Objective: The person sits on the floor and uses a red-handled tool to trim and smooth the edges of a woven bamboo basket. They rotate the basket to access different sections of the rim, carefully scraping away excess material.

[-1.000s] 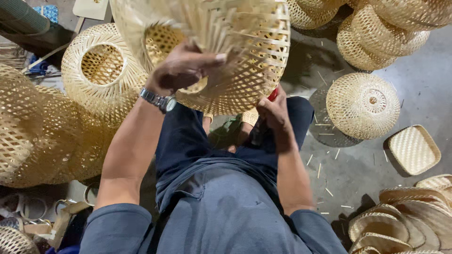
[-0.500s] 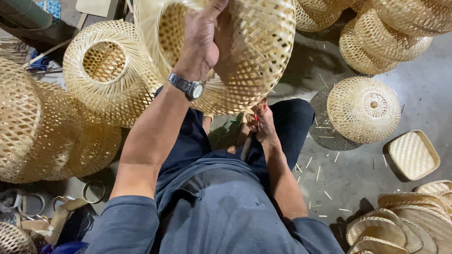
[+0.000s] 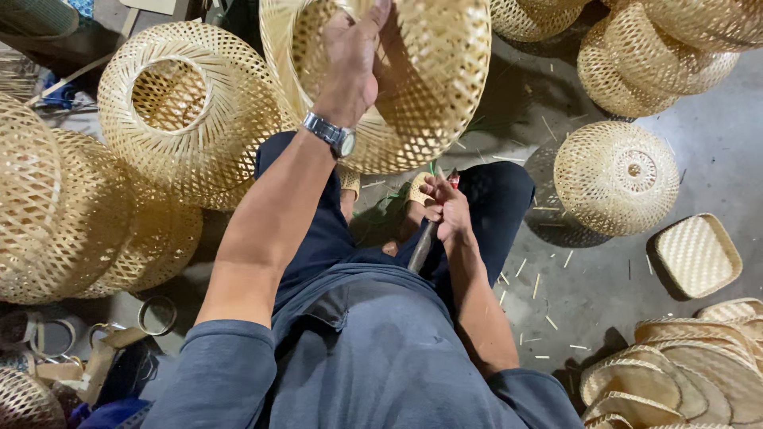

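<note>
The left hand point(image 3: 350, 67) is gripping the rim of a woven bamboo lampshade point(image 3: 421, 79), fingers closed on it, and is holding it up above the knees. The right hand point(image 3: 445, 208) is closing around a dark-handled tool point(image 3: 421, 245) low between the legs. A second open-topped shade point(image 3: 179, 107) is lying just beside, and a domed shade point(image 3: 616, 187) is sitting on the floor point(image 3: 588, 278) at the right.

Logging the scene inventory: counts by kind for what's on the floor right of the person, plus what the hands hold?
Dome shade on floor: 1
Square woven tray: 1
Stack of shallow woven pieces: 1 stack; piece count unclear
Shade held up by left hand: 1
Tool with dark handle in right hand: 1
Total: 5
</note>
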